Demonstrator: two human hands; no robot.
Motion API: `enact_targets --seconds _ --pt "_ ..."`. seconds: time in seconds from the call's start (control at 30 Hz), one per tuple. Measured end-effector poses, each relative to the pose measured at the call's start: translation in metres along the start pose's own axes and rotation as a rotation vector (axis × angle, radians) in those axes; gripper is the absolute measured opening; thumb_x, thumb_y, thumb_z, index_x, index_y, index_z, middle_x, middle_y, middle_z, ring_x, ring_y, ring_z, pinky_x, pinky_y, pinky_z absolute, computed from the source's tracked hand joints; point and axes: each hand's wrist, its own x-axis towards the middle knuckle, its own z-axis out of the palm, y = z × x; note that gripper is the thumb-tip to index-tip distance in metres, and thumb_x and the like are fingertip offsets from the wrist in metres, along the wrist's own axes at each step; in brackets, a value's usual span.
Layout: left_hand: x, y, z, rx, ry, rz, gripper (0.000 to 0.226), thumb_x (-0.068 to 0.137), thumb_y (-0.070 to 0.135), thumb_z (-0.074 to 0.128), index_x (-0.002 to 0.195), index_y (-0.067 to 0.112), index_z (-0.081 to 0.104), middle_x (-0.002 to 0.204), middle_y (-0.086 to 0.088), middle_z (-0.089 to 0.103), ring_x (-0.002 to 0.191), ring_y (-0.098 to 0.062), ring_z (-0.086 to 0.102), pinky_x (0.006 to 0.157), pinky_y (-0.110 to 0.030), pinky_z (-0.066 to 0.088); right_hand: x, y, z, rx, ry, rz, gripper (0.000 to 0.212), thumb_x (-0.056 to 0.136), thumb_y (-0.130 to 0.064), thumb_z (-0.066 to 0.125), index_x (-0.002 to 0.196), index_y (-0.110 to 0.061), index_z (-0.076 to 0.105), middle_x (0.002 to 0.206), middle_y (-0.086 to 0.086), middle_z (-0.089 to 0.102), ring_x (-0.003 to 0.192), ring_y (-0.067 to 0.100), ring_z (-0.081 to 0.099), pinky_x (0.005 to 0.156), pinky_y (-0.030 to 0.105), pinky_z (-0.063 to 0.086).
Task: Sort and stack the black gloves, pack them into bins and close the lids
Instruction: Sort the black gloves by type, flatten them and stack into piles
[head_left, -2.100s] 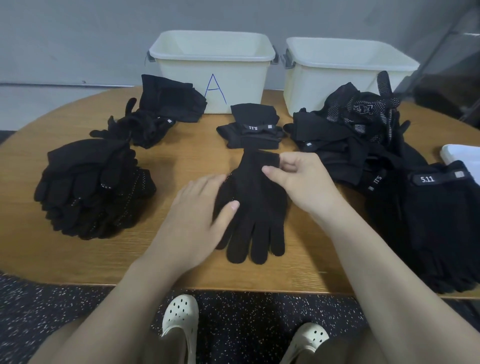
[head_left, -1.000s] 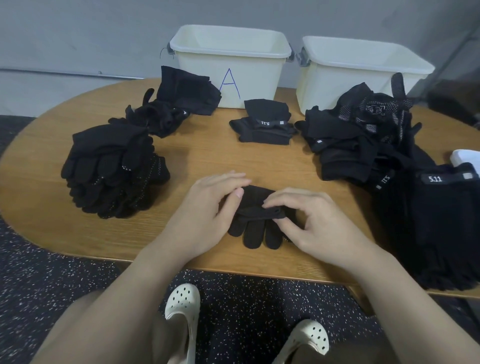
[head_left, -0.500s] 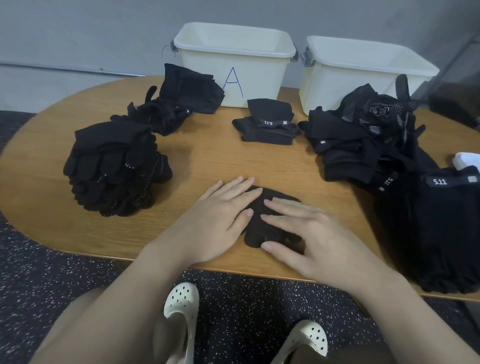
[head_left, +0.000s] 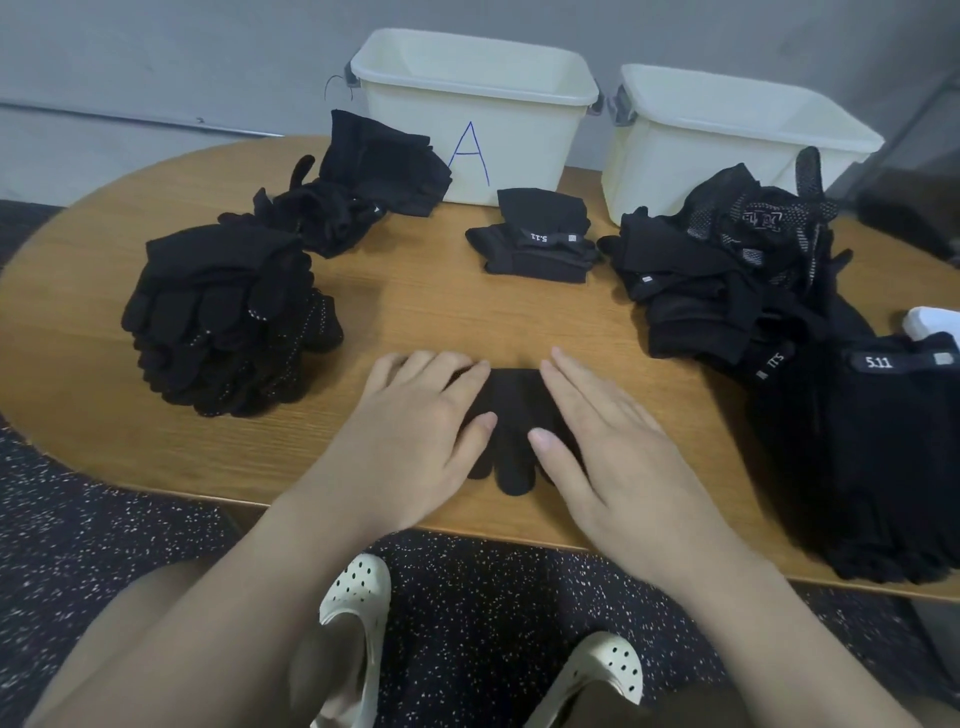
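A folded black knit glove (head_left: 511, 415) lies near the front edge of the wooden table (head_left: 431, 306). My left hand (head_left: 415, 436) presses flat on its left half with straight fingers. My right hand (head_left: 608, 441) lies flat on its right half. Sorted piles surround it: a dotted-glove stack (head_left: 223, 322) at the left, a loose pile (head_left: 358, 192) at the back left, a small folded stack (head_left: 537, 239) in the middle. Two open cream bins stand at the back, one marked "A" (head_left: 472, 109) and another (head_left: 727, 135) to its right.
A large unsorted heap of black gloves (head_left: 727, 270) fills the right side, with a "5.11" labelled pile (head_left: 883, 441) reaching the front edge. Something white (head_left: 932, 322) peeks out at the far right. My feet in white clogs are below the table.
The glove was folded in half toward me, then both hands flattened onto it. Since half a second ago the hands have spread apart over the folded glove.
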Motion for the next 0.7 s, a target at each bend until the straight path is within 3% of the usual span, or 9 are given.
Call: enact_targets --seconds 0.1,0.2,0.33,0.43,0.57,0.63,0.7 --pt "0.002 -0.001 0.004 -0.051 -0.061 0.058 0.067 0.104 0.051 0.015 0.162 0.022 0.028 0.168 0.007 0.026 0.155 -0.009 0.019 0.128 -0.036 0.007 0.013 0.001 0.009 -0.04 -0.024 -0.042 0.065 0.107 -0.053 0.009 0.165 -0.023 0.007 0.172 -0.009 -0.004 0.155 0.0 -0.01 0.129 0.032 -0.001" --pt "-0.001 -0.002 0.006 -0.04 -0.12 0.043 0.071 0.102 0.053 0.004 0.166 0.021 0.009 0.172 0.007 0.006 0.158 -0.004 0.001 0.129 -0.034 -0.002 0.021 0.0 0.014 -0.059 -0.134 -0.038 0.066 0.104 -0.051 0.003 0.165 -0.023 0.0 0.171 -0.01 -0.01 0.154 0.001 -0.015 0.129 0.036 -0.003" --pt "-0.001 0.0 0.006 -0.011 -0.153 -0.012 0.078 0.097 0.055 -0.004 0.165 0.018 -0.002 0.172 0.005 -0.006 0.157 -0.004 -0.009 0.129 -0.036 -0.005 0.024 0.0 0.015 -0.118 -0.205 0.01 0.064 0.108 -0.05 0.006 0.164 -0.022 -0.008 0.17 -0.009 -0.016 0.154 0.002 -0.019 0.128 0.038 -0.01" --pt "-0.001 0.003 0.006 0.008 -0.163 -0.046 0.08 0.095 0.056 -0.003 0.165 0.018 -0.004 0.172 0.004 -0.009 0.157 -0.004 -0.01 0.129 -0.036 -0.008 0.02 0.006 0.014 -0.135 -0.187 0.087 0.076 0.101 -0.064 0.003 0.163 -0.021 -0.01 0.17 -0.007 -0.017 0.155 0.004 -0.018 0.128 0.04 -0.01" --pt "-0.001 0.006 0.005 -0.006 -0.129 -0.077 0.083 0.094 0.06 0.004 0.166 0.019 0.007 0.173 0.004 0.002 0.157 -0.004 -0.002 0.129 -0.036 -0.004 0.012 0.013 0.015 -0.105 -0.174 0.148 0.095 0.092 -0.081 0.0 0.163 -0.02 -0.011 0.17 -0.007 -0.017 0.154 0.006 -0.021 0.129 0.039 -0.008" --pt "-0.001 0.006 0.004 -0.123 -0.074 -0.108 0.079 0.096 0.062 0.017 0.163 0.021 0.025 0.17 0.007 0.021 0.156 -0.004 0.011 0.13 -0.035 0.002 0.015 0.011 0.009 -0.054 -0.156 0.157 0.099 0.089 -0.084 -0.002 0.165 -0.019 -0.004 0.171 -0.006 -0.012 0.155 0.007 -0.018 0.129 0.039 -0.006" --pt "0.004 0.005 0.001 -0.322 0.013 -0.185 0.068 0.097 0.059 0.031 0.15 0.022 0.05 0.155 0.009 0.048 0.148 -0.01 0.034 0.127 -0.041 0.018 0.025 0.011 0.0 0.027 -0.111 0.151 0.096 0.092 -0.08 0.003 0.165 -0.018 0.012 0.172 -0.005 0.003 0.158 0.009 -0.005 0.129 0.038 -0.002"
